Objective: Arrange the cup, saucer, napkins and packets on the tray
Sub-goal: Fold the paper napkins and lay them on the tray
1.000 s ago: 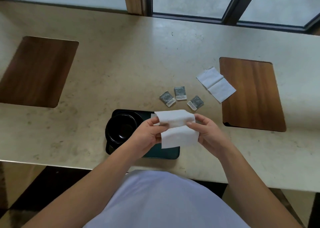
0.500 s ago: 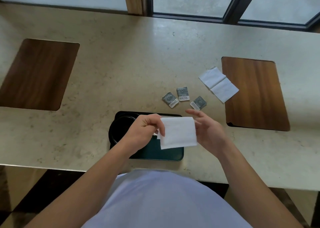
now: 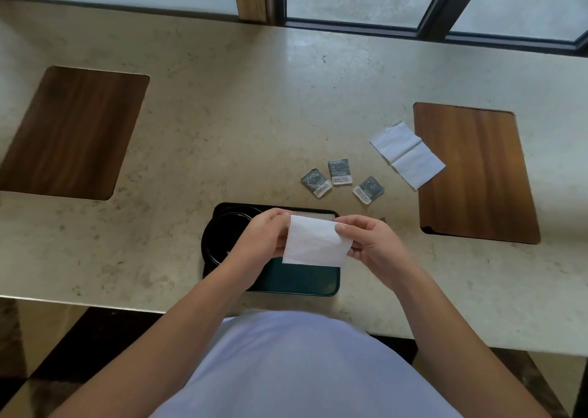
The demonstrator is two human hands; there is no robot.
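Observation:
A folded white napkin (image 3: 313, 242) is held above the dark green tray (image 3: 302, 279). My left hand (image 3: 261, 238) pinches its left edge and my right hand (image 3: 370, 242) pinches its right edge. On the tray's left end sits a black saucer (image 3: 219, 236) with a black cup, partly hidden by my left hand. A white strip, seemingly another napkin (image 3: 313, 216), lies along the tray's far edge. Three grey packets (image 3: 340, 172) lie on the table beyond the tray. An unfolded white napkin (image 3: 407, 155) lies farther right.
The beige stone table (image 3: 238, 115) has a wooden inlay at left (image 3: 70, 131) and one at right (image 3: 474, 172). A window frame (image 3: 350, 24) runs along the far edge. The table's near edge is close to my body.
The napkin went from half unfolded to folded flat. My right hand let go briefly, then took its right edge again, and both hands now hold it over the tray.

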